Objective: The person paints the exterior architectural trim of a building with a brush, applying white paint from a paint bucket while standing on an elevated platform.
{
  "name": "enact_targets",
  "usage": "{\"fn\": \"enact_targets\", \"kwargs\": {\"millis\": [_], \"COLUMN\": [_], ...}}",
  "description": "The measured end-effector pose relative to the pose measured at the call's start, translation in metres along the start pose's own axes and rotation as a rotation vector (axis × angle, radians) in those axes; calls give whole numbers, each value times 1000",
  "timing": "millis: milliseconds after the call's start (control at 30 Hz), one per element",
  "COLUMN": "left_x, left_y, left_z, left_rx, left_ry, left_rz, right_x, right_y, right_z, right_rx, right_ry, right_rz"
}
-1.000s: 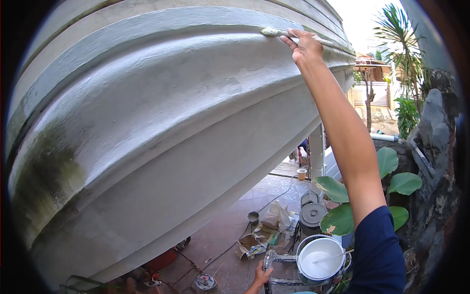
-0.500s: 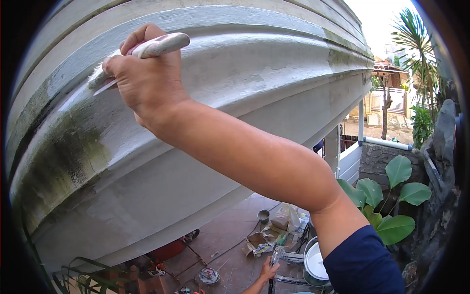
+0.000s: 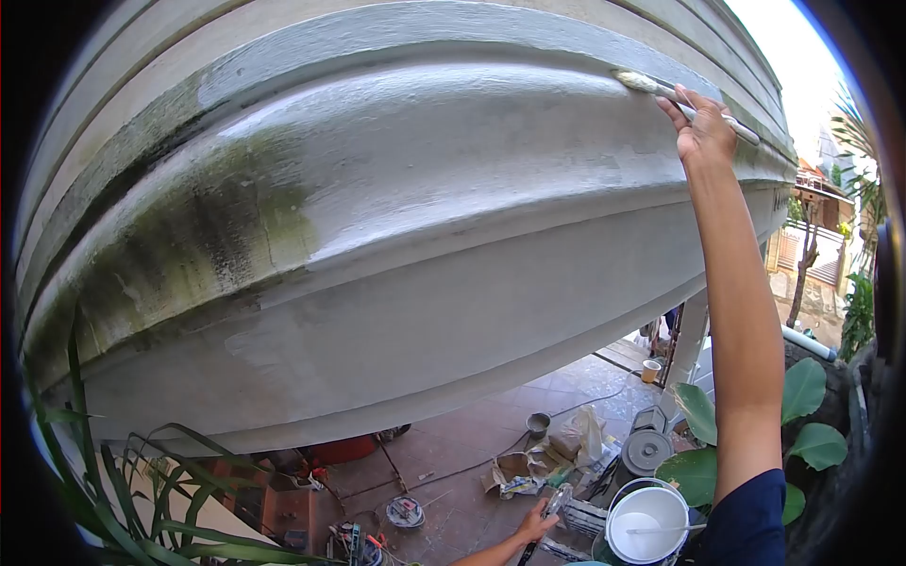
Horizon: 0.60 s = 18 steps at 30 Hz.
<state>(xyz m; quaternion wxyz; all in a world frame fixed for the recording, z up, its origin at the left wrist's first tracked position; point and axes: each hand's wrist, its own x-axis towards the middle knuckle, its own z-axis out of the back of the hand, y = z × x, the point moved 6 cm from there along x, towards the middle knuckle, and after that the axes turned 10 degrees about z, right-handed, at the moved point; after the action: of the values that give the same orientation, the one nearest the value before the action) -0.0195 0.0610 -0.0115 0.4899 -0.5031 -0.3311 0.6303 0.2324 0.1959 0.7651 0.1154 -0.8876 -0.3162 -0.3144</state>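
Observation:
High at the right, my right hand [image 3: 708, 130] is closed around a paintbrush [image 3: 638, 82]. Its pale bristles touch the curved moulding of the wall [image 3: 472, 104], just under a ledge. A thin flat piece shows by the fingers; I cannot make out its kind. Grey-white paint covers the middle of the moulding, while dark and green stains mark its left part. Low in view, my left hand [image 3: 535, 522] grips the top of a metal ladder [image 3: 583, 517]. Beside the ladder is a white paint bucket [image 3: 647, 524] with white paint and a thin stick in it.
Far below, the tiled floor [image 3: 453, 443] carries crumpled sacks [image 3: 538, 467], a small grey pot [image 3: 538, 424], cables and tools. Broad leaves [image 3: 692, 474] crowd my right arm. Long, narrow leaves [image 3: 160, 509] reach in at the lower left.
My right hand has carried the paintbrush from the far left of the moulding to its right. The view has shifted, bringing more of the bucket into sight. My left hand stays on the ladder.

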Motion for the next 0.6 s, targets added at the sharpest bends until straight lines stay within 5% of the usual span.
{"fn": "enact_targets", "kwargs": {"millis": [67,333,433,533,600], "left_x": [3,0,13,15,8], "left_y": [4,-2,9,17,7], "left_z": [0,1,-2,-5,-1], "left_rx": [12,-24,-11,-2,-14], "left_ry": [-50,-65,-81,-90,-58], "left_rz": [-94,-54,-88,-51,-32], "right_x": [-10,-216,-275,-284,-260], "right_y": [6,26,17,22,22], "right_z": [0,-166,-227,-251,-237], "right_rx": [-18,133,181,51,91], "right_ry": [-76,569,694,660,760], "right_rz": [23,-150,-31,80,-113]}}
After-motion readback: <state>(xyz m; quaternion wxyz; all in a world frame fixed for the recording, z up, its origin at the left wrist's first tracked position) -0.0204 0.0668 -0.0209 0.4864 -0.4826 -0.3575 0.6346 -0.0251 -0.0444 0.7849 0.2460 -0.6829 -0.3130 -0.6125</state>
